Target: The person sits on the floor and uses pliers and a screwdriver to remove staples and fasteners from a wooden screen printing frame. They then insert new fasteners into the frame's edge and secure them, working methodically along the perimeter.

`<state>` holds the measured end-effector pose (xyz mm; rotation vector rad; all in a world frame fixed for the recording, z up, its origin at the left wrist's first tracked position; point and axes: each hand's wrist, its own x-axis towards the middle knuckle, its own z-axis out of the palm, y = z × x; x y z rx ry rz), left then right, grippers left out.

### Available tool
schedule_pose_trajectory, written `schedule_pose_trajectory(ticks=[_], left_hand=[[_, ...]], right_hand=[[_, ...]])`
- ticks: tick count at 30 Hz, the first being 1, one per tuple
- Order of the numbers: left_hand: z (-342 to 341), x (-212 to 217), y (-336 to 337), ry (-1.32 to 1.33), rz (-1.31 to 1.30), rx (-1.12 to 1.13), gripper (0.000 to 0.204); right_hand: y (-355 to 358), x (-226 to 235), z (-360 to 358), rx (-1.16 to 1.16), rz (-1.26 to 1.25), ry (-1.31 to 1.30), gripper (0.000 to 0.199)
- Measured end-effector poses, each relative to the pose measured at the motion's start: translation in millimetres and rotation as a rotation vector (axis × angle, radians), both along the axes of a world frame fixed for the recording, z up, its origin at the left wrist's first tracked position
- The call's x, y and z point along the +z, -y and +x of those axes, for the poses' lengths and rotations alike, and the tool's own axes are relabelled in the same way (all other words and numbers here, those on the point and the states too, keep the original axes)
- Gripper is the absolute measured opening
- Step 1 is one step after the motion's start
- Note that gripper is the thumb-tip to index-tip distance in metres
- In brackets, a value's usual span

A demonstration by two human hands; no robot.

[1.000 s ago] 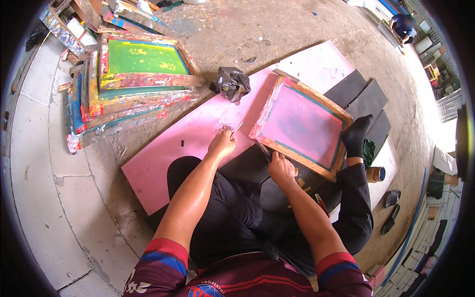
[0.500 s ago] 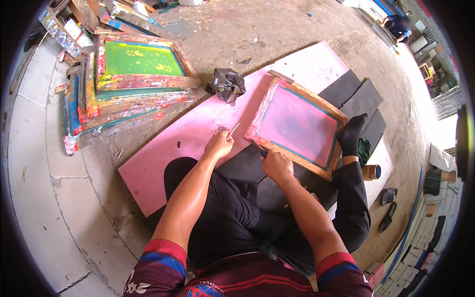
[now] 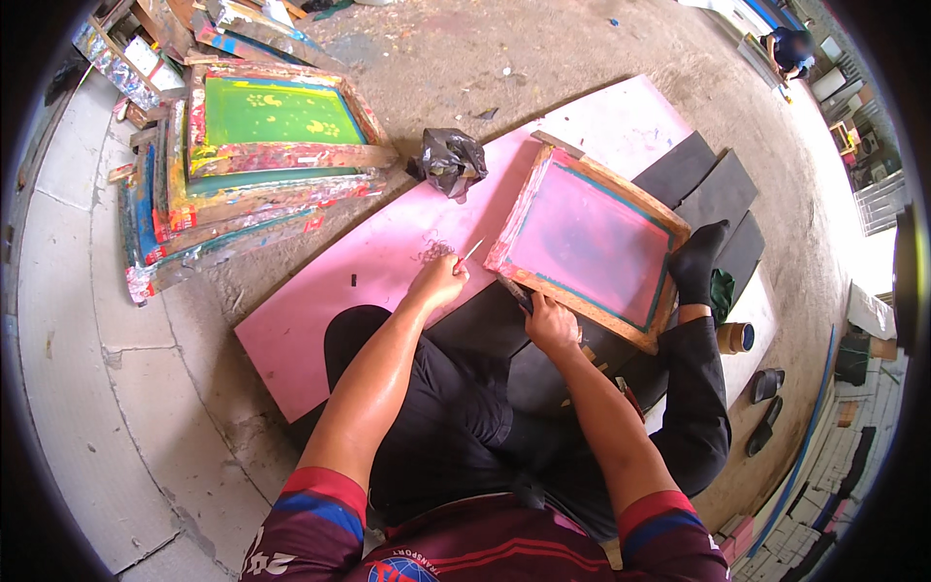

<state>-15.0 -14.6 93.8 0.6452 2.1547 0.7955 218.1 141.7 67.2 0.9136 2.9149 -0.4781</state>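
Observation:
Over the pink board, my left hand is closed round a thin pale stick whose tip points up and right. Small dark curled shavings lie just beyond that hand. My right hand is closed on a dark-handled tool; its exact kind is hard to make out. The tool's far end is close to the near left corner of a wooden-framed printing screen, which has pinkish mesh with a teal border. My right foot in a black sock rests against the screen's right side.
Paint-stained screens are stacked at the left. A crumpled black plastic bag sits at the board's far edge. Black flat sheets lie under the screen. A tape roll and sandals are at right; another person is far off.
The view has shifted slightly. My right hand has turned a little, and more of the dark tool shows beside the frame's corner. My left hand still holds the stick in about the same place.

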Motion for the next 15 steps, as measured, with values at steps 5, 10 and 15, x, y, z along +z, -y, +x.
schedule_pose_trajectory(ticks=[5,10,15], left_hand=[[-0.3,-1.4,1.5,0.01,0.003,-0.008,0.031],[-2.6,-13.6,7.3,-0.015,0.008,0.002,0.032],[2.6,5.2,-1.1,-0.037,-0.026,-0.04,0.032]], right_hand=[[8.5,3.2,1.8,-0.022,0.032,0.014,0.042],[21.9,69.0,-24.3,-0.146,-0.396,0.181,0.048],[4.5,63.1,-28.3,-0.112,-0.468,0.22,0.053]])
